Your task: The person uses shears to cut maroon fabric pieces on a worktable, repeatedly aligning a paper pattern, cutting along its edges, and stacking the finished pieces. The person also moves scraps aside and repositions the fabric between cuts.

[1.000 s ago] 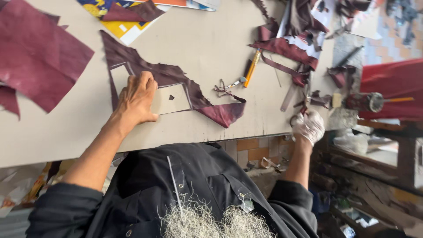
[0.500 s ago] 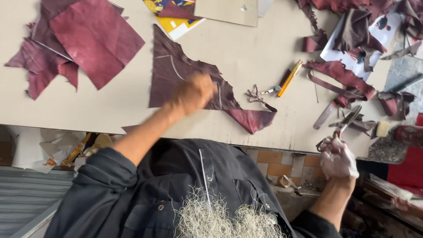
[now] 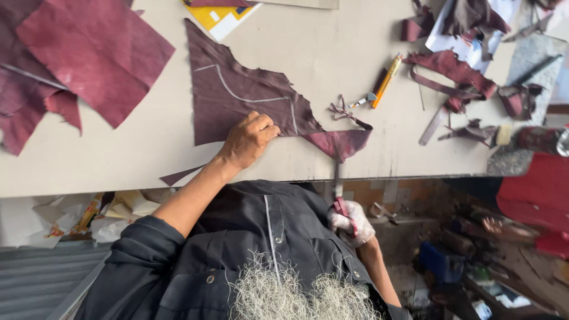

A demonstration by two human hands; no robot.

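While the left hand (image 3: pixel 249 141) presses the maroon leather (image 3: pixel 243 101), the gloved right hand's (image 3: pixel 351 222) grip closes on blurred scissors (image 3: pixel 338 184).

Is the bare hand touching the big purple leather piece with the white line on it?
Touching. In the head view the left hand rests on the leather piece, fingers pressing its lower edge.

Leather workshop, cutting bench.
Pale worktable (image 3: pixel 148 160) strewn with maroon leather sheets (image 3: pixel 89 53), trimmed scraps (image 3: pixel 450 68) and strips; one marked leather piece (image 3: pixel 243 95) bears a drawn outline. Yellow pen (image 3: pixel 386 81) and metal ruler (image 3: pixel 434 124) lie among the offcuts; clutter on floor below.
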